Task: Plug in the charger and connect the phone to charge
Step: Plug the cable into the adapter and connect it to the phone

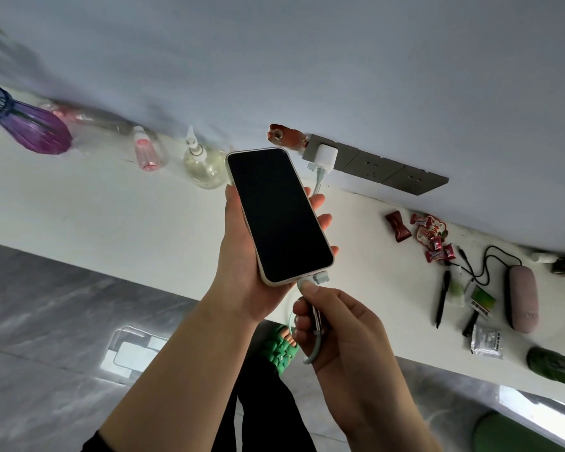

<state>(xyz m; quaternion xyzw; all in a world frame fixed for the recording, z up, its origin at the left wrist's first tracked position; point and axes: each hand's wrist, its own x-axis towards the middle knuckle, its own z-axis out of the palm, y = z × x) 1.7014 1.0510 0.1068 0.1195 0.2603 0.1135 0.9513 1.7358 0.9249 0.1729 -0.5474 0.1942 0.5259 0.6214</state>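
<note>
With the charger (327, 157) already in the wall socket, we grip the phone (279, 214) in the left hand (242, 256) above the counter (111, 203), right hand (340, 324) pinching the plug (307, 282) at its bottom port, in line with its long axis.

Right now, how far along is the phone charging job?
Done: the white charger sits in the wall socket. In hand: the left hand holds the phone, and the right hand pinches the cable plug at its bottom port. Left: the screen is dark, so charging isn't confirmed.

The white charger (327, 157) sits plugged into the grey wall socket (349, 158). The phone (279, 215), screen dark, is held tilted above the counter, the pale green cable (310, 350) at its bottom port.
</note>
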